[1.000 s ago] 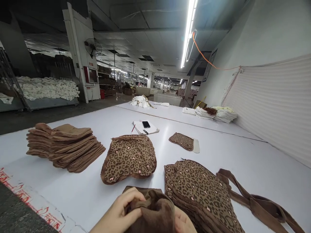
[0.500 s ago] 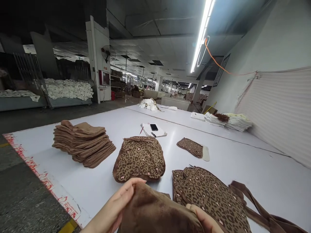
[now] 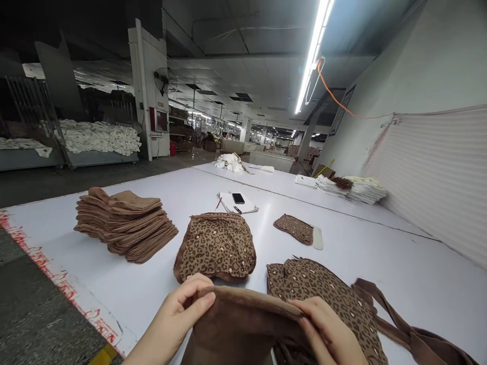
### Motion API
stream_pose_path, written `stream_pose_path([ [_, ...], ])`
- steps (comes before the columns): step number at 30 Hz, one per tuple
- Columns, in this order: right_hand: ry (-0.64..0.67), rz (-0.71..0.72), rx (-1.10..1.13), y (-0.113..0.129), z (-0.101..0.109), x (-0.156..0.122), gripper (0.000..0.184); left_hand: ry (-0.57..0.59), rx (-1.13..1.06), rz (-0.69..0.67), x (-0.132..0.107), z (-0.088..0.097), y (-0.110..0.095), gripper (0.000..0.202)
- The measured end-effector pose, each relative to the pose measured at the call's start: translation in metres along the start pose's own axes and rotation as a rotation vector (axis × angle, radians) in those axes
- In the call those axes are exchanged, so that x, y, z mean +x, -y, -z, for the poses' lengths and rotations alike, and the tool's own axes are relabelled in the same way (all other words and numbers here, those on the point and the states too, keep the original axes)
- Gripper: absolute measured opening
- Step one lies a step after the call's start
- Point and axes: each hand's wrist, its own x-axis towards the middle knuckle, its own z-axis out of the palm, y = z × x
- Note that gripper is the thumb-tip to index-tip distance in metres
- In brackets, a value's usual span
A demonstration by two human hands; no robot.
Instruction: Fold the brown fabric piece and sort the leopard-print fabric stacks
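Both hands, left hand [image 3: 178,314] and right hand [image 3: 327,329], pinched one brown cloth [image 3: 243,324] near the spotted pile [image 3: 216,246]; a finished-looking brown stack [image 3: 125,223] sat left of that pile.

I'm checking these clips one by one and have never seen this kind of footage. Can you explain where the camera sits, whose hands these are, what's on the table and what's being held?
The camera is worn on a person's head, looking forward and down, so the two bare hands at the bottom are that person's own. The left hand and right hand each pinch the top edge of a plain brown cloth piece, stretched between them. On the white table lie a stack of brown pieces, a leopard-print pile, a second leopard-print pile by the right hand, brown straps, a small leopard piece, and a notepad with a phone on it. Behind is a large factory hall.
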Motion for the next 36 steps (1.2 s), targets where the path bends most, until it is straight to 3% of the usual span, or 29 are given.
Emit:
stream_pose_path([
  [2, -0.037, 0.055, -0.062, 0.004, -0.004, 0.004, 0.019, -0.022, 0.024, 0.022, 0.001, 0.0, -0.002, 0.024],
  [6, -0.121, -0.059, -0.084, 0.013, -0.01, 0.012, 0.03, -0.053, 0.041, 0.096, 0.002, 0.0, -0.003, 0.031],
  [8, -0.096, -0.118, 0.01, 0.018, -0.009, 0.015, 0.034, -0.077, 0.037, 0.115, 0.003, 0.0, -0.004, 0.039],
  [10, -0.02, -0.173, 0.165, 0.021, -0.004, 0.017, 0.023, -0.09, 0.02, 0.116, 0.004, 0.001, -0.005, 0.042],
  [13, 0.004, -0.258, 0.324, 0.02, 0.001, 0.018, 0.025, -0.056, 0.026, 0.062, 0.006, 0.002, -0.008, 0.029],
  [17, -0.033, -0.247, 0.146, 0.009, -0.004, 0.016, 0.026, -0.035, 0.033, 0.021, 0.008, 0.0, -0.004, 0.026],
  [21, -0.133, -0.209, 0.049, 0.009, -0.013, 0.017, 0.038, -0.149, -0.072, 0.058, 0.009, -0.006, 0.001, 0.04],
  [24, -0.12, -0.217, 0.187, 0.016, -0.011, 0.02, 0.035, -0.203, -0.061, 0.053, 0.01, -0.007, -0.002, 0.036],
  [29, -0.039, -0.3, 0.534, 0.021, -0.006, 0.027, 0.023, -0.17, 0.033, -0.091, 0.013, -0.005, -0.009, 0.028],
  [33, -0.06, -0.315, 0.459, 0.015, -0.012, 0.032, 0.027, -0.199, -0.088, -0.008, 0.018, -0.01, -0.006, 0.031],
  [36, -0.122, -0.295, 0.344, 0.014, -0.017, 0.035, 0.04, -0.239, -0.011, -0.012, 0.026, -0.011, -0.004, 0.042],
])
